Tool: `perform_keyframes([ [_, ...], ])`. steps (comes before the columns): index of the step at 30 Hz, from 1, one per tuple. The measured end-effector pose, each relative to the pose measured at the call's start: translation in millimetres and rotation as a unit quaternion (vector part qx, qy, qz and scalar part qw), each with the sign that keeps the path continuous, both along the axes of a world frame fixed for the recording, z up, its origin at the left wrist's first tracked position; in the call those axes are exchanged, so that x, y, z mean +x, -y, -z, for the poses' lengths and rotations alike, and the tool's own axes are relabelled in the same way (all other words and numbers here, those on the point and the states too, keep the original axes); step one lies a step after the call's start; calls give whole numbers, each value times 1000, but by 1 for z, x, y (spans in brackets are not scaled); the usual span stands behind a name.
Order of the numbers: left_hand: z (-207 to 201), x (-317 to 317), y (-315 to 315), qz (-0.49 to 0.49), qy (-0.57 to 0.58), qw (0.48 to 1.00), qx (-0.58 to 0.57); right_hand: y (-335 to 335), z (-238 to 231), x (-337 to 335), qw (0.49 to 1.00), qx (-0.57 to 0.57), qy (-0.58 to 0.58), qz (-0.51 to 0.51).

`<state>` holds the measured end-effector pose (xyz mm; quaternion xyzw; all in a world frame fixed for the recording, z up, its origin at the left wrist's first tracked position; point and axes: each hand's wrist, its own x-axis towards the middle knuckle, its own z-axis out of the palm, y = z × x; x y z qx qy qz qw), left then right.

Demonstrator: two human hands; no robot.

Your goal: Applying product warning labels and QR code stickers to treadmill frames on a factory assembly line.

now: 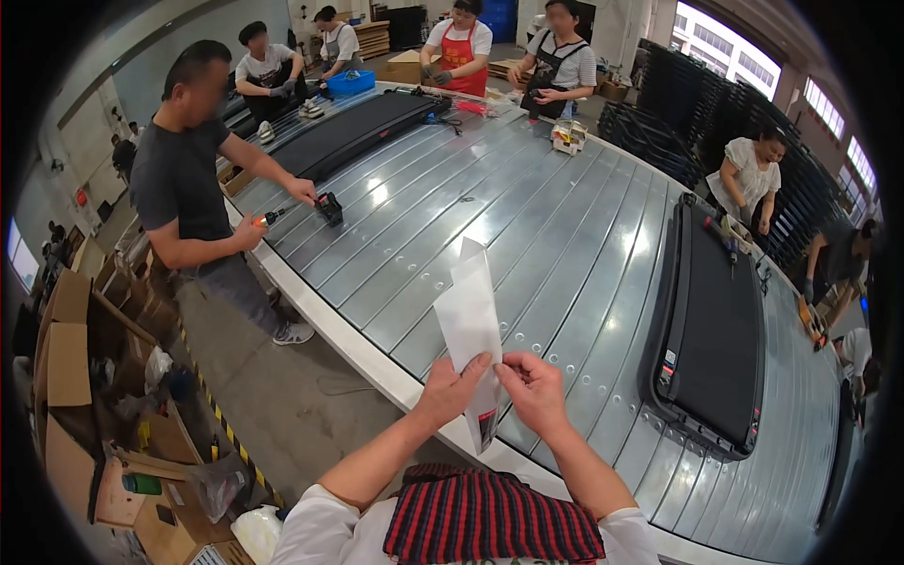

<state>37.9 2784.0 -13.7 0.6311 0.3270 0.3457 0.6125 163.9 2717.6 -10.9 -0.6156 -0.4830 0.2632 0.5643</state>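
Observation:
In front of my body, above the near edge of the metal table, I hold a folded white sheet [468, 320] that looks like paper. It stands upright, with a dark and red printed patch near its lower end. My left hand [450, 388] is closed on the sheet's left side, the thumb pressed flat on it. On the other edge, my right hand [534, 391] pinches the sheet between thumb and bent fingers. Both hands sit close together at its lower half.
Ribbed metal covers the big table [395, 282]. A black walking-pad-like machine [706, 330] lies to the right, another [348, 141] far left. At left a person holds an orange-tipped screwdriver [268, 218] and a black power tool [330, 207]. Cardboard boxes [71, 348] crowd the left floor.

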Motion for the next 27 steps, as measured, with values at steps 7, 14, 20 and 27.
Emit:
perform_keyframes([
  [7, 2, 6, 2, -5, -20, 999, 27, 5, -8, 1, 999, 42, 32, 14],
  [14, -3, 14, 8, 0, 21, 1000, 10, 8, 13, 18, 998, 40, -56, -14],
  [20, -4, 22, -3, -5, -14, 999, 28, 0, 5, 28, 997, 11, -68, -44],
  [27, 10, -4, -5, -100, -24, 993, 53, 11, 25, 32, 953, 44, -291, 65],
])
